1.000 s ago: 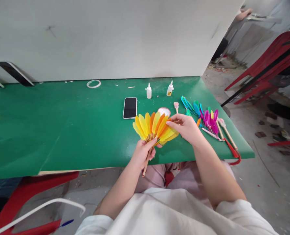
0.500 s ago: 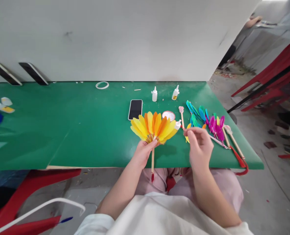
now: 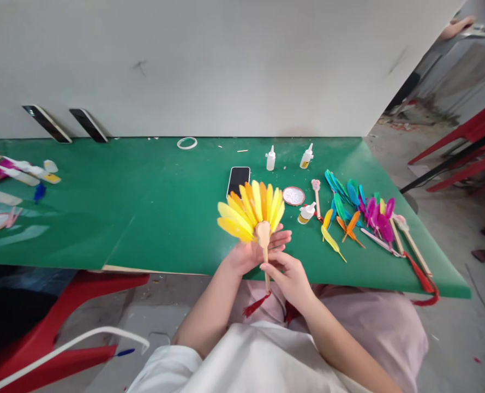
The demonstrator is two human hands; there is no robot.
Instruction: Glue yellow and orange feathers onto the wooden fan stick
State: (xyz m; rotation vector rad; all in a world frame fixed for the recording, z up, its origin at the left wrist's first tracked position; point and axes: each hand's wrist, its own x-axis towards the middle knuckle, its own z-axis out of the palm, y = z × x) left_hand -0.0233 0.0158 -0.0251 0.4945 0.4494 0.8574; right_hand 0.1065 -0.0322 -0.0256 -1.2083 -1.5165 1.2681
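Note:
A feather fan [image 3: 248, 210] of yellow and orange feathers is held up over the table's front edge. Its rounded wooden head [image 3: 263, 233] faces me, and a red tassel [image 3: 256, 305] hangs from the stick's lower end. My right hand [image 3: 289, 275] pinches the stick between thumb and fingers. Behind the stick, my left hand [image 3: 244, 257] lies open, fingers stretched out to the right under the feathers. To the right stands a white glue bottle [image 3: 306, 214], near a round red-rimmed dish [image 3: 293, 196]. Loose yellow feathers [image 3: 333, 244] and orange feathers [image 3: 352, 225] lie beyond it.
Two more glue bottles [image 3: 270, 159] stand near the wall. A phone [image 3: 236, 180] lies partly behind the fan. Blue, green and magenta feathers [image 3: 385, 228], wooden sticks [image 3: 416, 251] and white tweezers [image 3: 379, 242] lie right. More craft items [image 3: 17, 173] sit far left.
The fan has been turned over, now showing its wooden head. My right hand has come from the loose feathers to the stick. My left hand has let go and spread open. The view shifted.

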